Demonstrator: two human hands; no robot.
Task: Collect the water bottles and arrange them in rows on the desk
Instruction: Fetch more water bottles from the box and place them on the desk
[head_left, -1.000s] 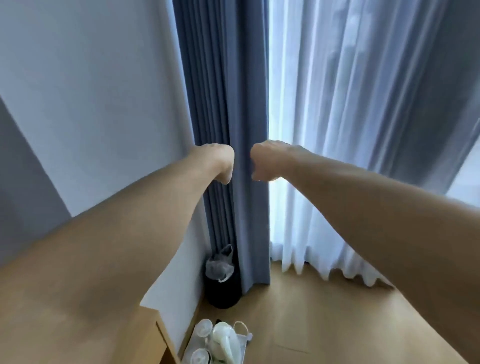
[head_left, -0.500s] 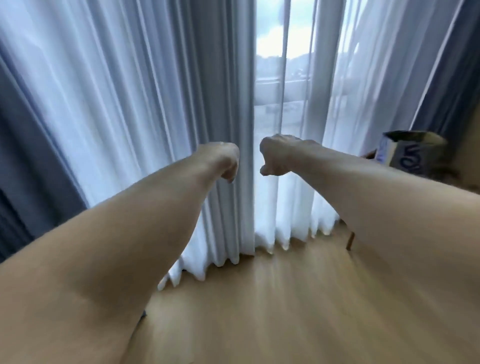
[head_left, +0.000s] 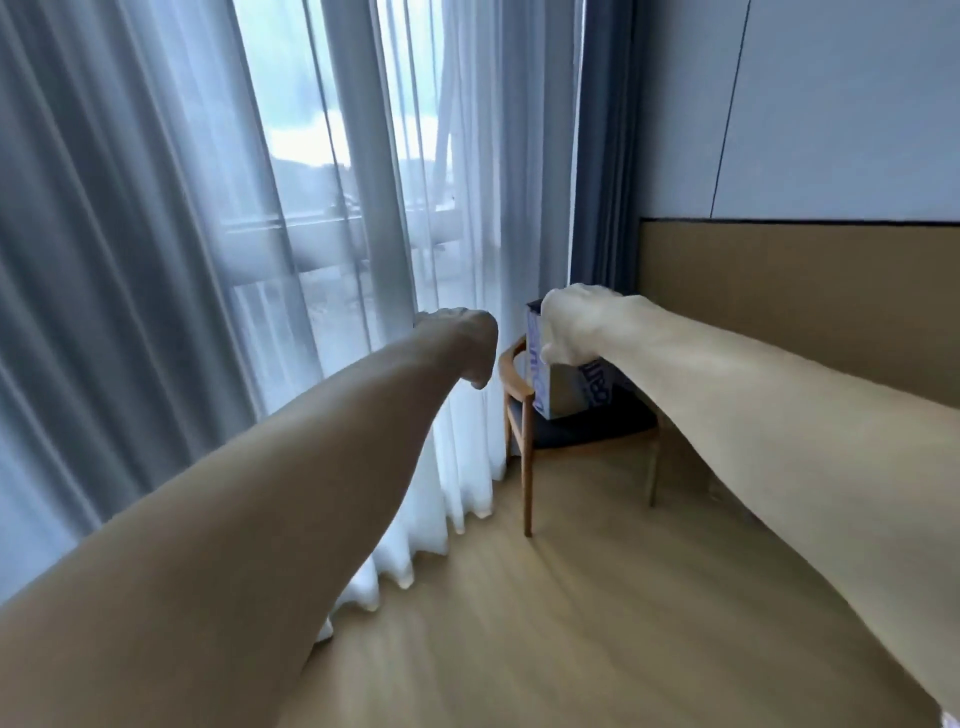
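While it curls empty, right grip (head_left: 571, 325) overlaps the box (head_left: 563, 396).

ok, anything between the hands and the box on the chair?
Nothing visible. The left hand and right hand are empty fists in the air on the near side of the box. The chair armrest curves past the box's left side. No bottles show.

Two hands are showing: left hand (head_left: 460, 343), right hand (head_left: 571, 325); one wooden chair (head_left: 587, 430) is standing; one printed box (head_left: 561, 395) is sitting; one dark curtain (head_left: 602, 156) is hanging.
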